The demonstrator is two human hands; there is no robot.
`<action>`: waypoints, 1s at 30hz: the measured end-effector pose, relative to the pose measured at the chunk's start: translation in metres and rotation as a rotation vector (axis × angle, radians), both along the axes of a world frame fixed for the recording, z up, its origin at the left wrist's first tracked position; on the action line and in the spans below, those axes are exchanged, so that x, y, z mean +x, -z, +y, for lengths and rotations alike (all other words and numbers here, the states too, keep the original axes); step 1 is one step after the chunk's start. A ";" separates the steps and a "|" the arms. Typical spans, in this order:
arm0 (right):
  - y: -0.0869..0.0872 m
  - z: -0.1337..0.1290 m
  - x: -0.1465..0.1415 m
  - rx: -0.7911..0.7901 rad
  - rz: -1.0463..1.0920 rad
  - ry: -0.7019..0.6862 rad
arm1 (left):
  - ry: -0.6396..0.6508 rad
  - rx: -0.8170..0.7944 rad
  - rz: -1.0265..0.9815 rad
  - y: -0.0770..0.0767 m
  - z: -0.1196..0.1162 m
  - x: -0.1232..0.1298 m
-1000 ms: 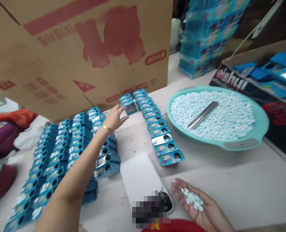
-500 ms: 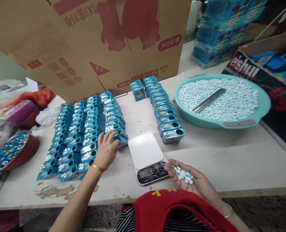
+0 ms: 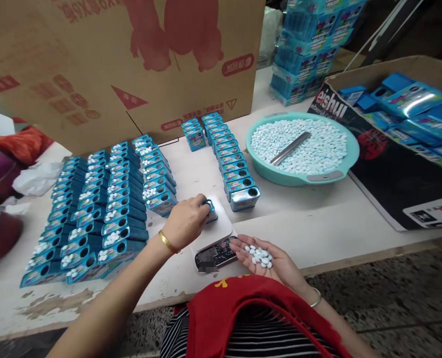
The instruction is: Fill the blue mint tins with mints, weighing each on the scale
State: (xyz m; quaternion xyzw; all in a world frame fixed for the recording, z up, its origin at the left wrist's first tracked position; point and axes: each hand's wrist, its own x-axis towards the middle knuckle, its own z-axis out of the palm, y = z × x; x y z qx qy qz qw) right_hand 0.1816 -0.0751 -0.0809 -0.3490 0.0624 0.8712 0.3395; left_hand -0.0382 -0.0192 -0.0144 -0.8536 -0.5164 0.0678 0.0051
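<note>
My left hand (image 3: 189,219) is closed on a small blue tin (image 3: 211,213) over the white plate of a digital scale (image 3: 219,226). Whether the tin rests on the plate is hard to tell. Palm up beside the scale's dark panel, my right hand (image 3: 280,258) cups a small heap of pale white candies (image 3: 259,255). Rows of blue tins (image 3: 118,226), many with white candies on top, stand to the left. Behind the scale runs another row of blue tins (image 3: 236,175). A turquoise basin (image 3: 310,178) full of pale candies, with a metal scoop (image 3: 290,148) on them, is at the right.
A large cardboard box (image 3: 101,64) stands at the back. Stacked wrapped blue packs (image 3: 303,54) are behind the basin, and an open box (image 3: 378,169) of blue tins is at the right. A dark red bowl (image 3: 4,236) sits far left.
My left hand has moved right from the tin rows to the scale, now with a tin in it. My right hand still cups the candies. The whole view has shifted.
</note>
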 end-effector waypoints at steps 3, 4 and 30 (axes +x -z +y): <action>0.001 0.001 0.001 -0.004 0.006 0.006 | 0.015 0.040 -0.065 -0.006 -0.001 0.002; 0.001 0.002 0.002 -0.005 0.009 0.006 | 0.017 0.092 -0.119 -0.008 -0.006 0.005; 0.008 -0.006 0.010 -0.098 -0.122 0.043 | 0.085 0.120 -0.890 0.052 -0.094 0.055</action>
